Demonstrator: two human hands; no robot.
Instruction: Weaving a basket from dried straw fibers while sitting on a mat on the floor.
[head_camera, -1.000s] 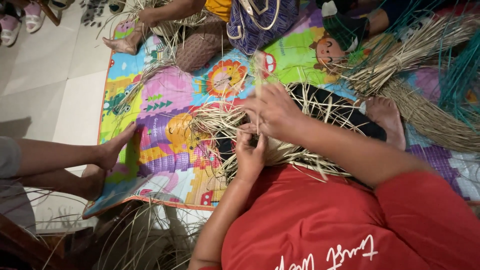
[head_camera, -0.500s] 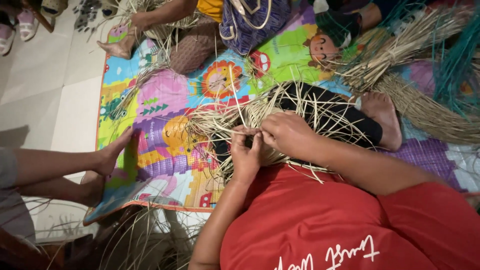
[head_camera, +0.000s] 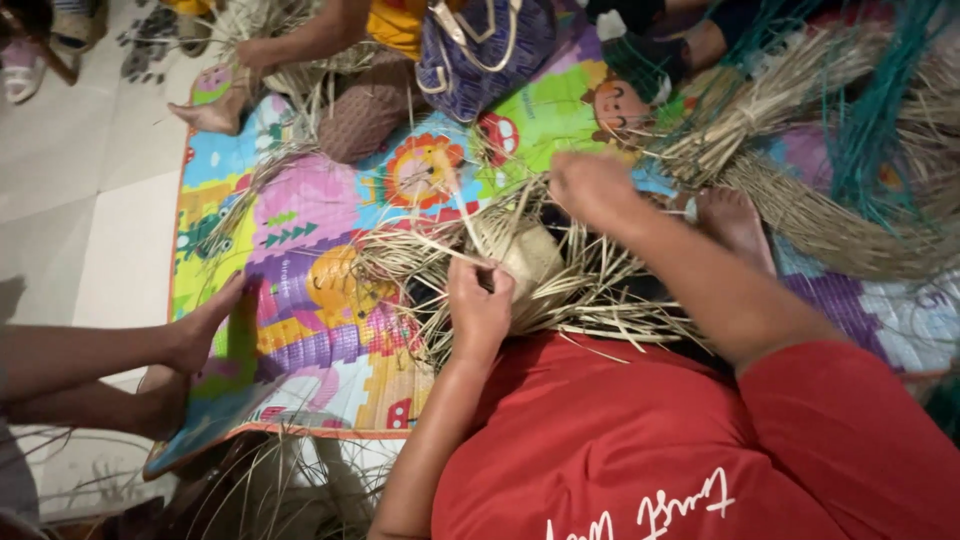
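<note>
The left hand (head_camera: 480, 305) pinches pale straw strands on a half-woven straw piece (head_camera: 525, 262). The right hand (head_camera: 590, 185) grips strands just beyond it. Both lie over a colourful play mat (head_camera: 300, 240).

I count two hands of my own at work, the left hand (head_camera: 480, 305) and the right hand (head_camera: 590, 190), over one half-woven straw piece (head_camera: 530, 265). On one bright play mat (head_camera: 300, 280) sit one purple bag (head_camera: 485, 45) and two large straw bundles (head_camera: 760, 110) (head_camera: 840, 225). Two bare feet (head_camera: 195, 335) (head_camera: 160, 400) of a neighbour rest at its edge.
</note>
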